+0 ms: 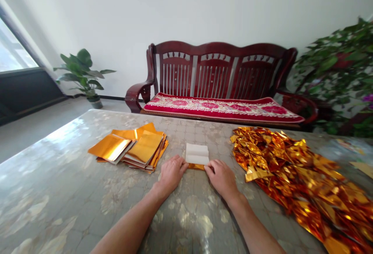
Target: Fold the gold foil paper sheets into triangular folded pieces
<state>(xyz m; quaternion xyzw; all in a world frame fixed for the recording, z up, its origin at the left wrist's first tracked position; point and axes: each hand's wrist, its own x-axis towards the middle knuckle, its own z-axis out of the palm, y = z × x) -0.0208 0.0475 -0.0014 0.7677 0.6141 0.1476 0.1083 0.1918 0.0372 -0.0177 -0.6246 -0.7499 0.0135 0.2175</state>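
A small sheet of paper (197,153) lies white side up on the table in front of me, with its near edge turned up into a narrow gold strip. The fingers of my left hand (173,171) are closed on the left end of that strip. At its right end, my right hand (222,176) has thumb and fingers pressed together on the fold. Stacked gold foil sheets (145,148) lie to the left of my hands. To the right is a large heap of folded gold foil pieces (291,172).
The table (116,211) has a shiny patterned cover. Beyond it stands a dark red wooden bench (215,67) with a red floral cushion (221,107). A potted plant (84,73) is at the back left, leafy plants (335,71) at the right. Clear plastic (346,149) lies by the heap.
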